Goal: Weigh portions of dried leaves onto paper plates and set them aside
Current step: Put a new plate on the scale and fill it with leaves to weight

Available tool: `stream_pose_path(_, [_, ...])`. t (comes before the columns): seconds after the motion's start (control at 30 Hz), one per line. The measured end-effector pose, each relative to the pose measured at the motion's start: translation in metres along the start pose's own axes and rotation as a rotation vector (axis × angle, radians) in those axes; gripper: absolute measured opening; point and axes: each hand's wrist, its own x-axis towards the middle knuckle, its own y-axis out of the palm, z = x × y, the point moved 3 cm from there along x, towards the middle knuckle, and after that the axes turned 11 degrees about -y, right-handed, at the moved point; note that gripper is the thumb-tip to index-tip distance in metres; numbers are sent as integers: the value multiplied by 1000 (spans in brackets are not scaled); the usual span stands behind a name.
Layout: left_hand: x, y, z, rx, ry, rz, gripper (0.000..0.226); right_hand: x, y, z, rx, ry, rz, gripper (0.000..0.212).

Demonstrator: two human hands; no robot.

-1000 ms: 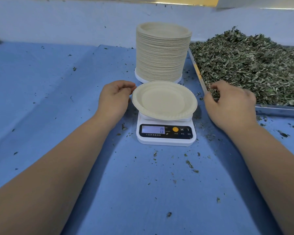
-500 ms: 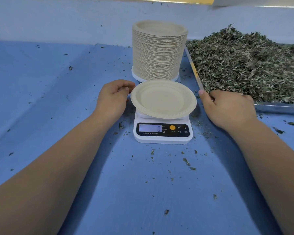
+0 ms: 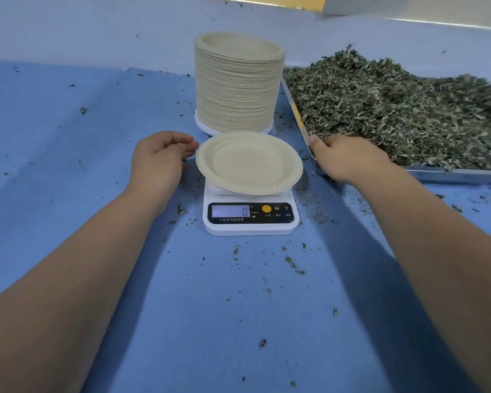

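An empty paper plate (image 3: 247, 163) sits on a white digital scale (image 3: 250, 219) whose display reads 0. My left hand (image 3: 159, 163) rests beside the plate's left rim with loosely curled fingers; its fingertips are at the rim and hold nothing. My right hand (image 3: 349, 160) lies over the near left corner of a metal tray (image 3: 451, 175). Its thumb is against the tray's left edge and its fingers curl down into the heap of dried leaves (image 3: 394, 114), with the fingertips hidden.
A tall stack of paper plates (image 3: 238, 83) stands just behind the scale, close to the tray's left edge. A blue cloth (image 3: 68, 165) covers the table, with leaf crumbs scattered around and in front of the scale. A pale wall rises behind.
My right hand has moved forward from the tray's front edge into the leaves at its corner. The left hand has stayed by the plate's rim. The scale still reads 0.
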Motion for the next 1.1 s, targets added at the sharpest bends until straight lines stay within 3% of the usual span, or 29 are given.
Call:
stream_pose_path(0.13, [2, 0, 1, -12, -13, 3, 21, -1, -1, -1, 38, -88, -51, 58])
stream_pose_path(0.23, [2, 1, 1, -18, -10, 3, 22, -3, -14, 1, 68, -109, -233, 43])
stream_pose_path(0.3, [2, 1, 1, -24, -6, 6, 23, -2, -22, 2, -11, -63, -325, 44])
stream_pose_path(0.4, [1, 1, 1, -28, -4, 1, 23, 3, -17, 2, -61, 32, -129, 63])
stream_pose_path(0.5, [2, 0, 1, -30, -10, -5, 23, 3, -3, 8, 57, -59, 11, 69])
stream_pose_path(0.9, [0, 1, 0, -16, -27, -11, 24, 5, -23, -3, 207, -112, -413, 30])
stream_pose_path(1.03, [0, 1, -1, -8, -23, -7, 24, 12, -9, -1, 93, -89, -102, 36])
stream_pose_path(1.1, [-1, 1, -1, -6, -21, -7, 24, 15, -10, -1, 104, -61, -20, 28])
